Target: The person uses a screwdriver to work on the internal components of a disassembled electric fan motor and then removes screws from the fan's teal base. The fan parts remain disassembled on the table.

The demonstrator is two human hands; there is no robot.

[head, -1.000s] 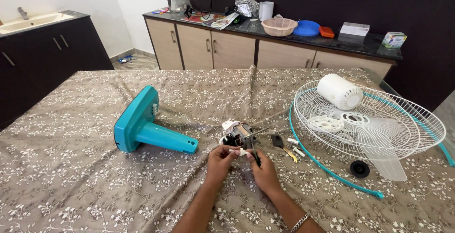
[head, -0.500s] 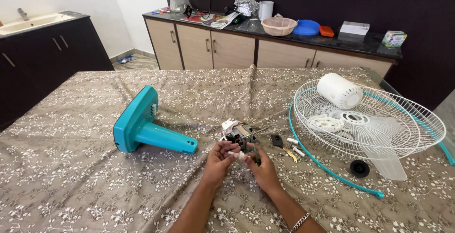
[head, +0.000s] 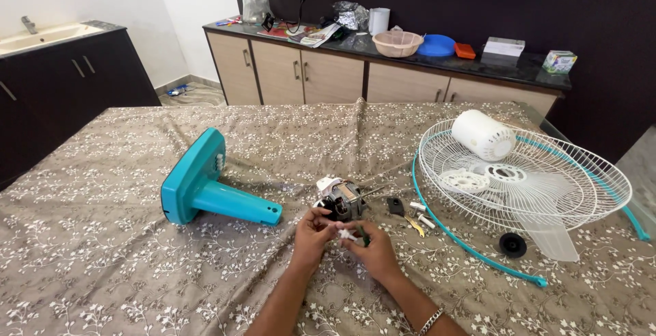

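Open tablecloth left and near of the hands; teal fan base (head: pixel 205 196) blocks far left, motor (head: pixel 340 199) just ahead, small loose parts (head: pixel 417 214) and wire fan guard (head: pixel 526 179) crowd the right

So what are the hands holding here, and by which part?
Both hands, left hand and right hand, pinch a small white piece between their fingertips, in front of the fan motor. Which part the grip takes is too small to tell.

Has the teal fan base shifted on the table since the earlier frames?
No. The teal fan base lies on its side in the same spot, left of the fan motor and just as far from it.
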